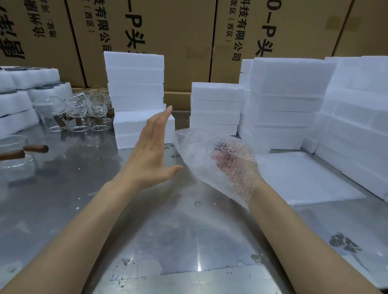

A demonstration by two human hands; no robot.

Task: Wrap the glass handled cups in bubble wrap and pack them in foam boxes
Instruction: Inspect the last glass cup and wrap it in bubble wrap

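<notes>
My right hand (239,172) grips a crumpled bundle of bubble wrap (196,150) above the middle of the metal table (184,235). The wrap covers the hand, and its fingers show faintly through the bubbles. Whether a cup is inside the bundle cannot be told. My left hand (150,151) is raised just left of the bundle with straight fingers, palm facing it, holding nothing. Several glass cups (88,109) with wooden handles stand at the back left. More handled cups (13,150) sit at the left edge. White foam boxes (135,77) are stacked behind my hands.
More foam box stacks stand at centre back (214,107) and along the right (356,131). Foam trays (10,98) lie at the far left. A flat stack of bubble wrap sheets (303,173) lies to the right. Big cardboard cartons (171,23) wall off the back.
</notes>
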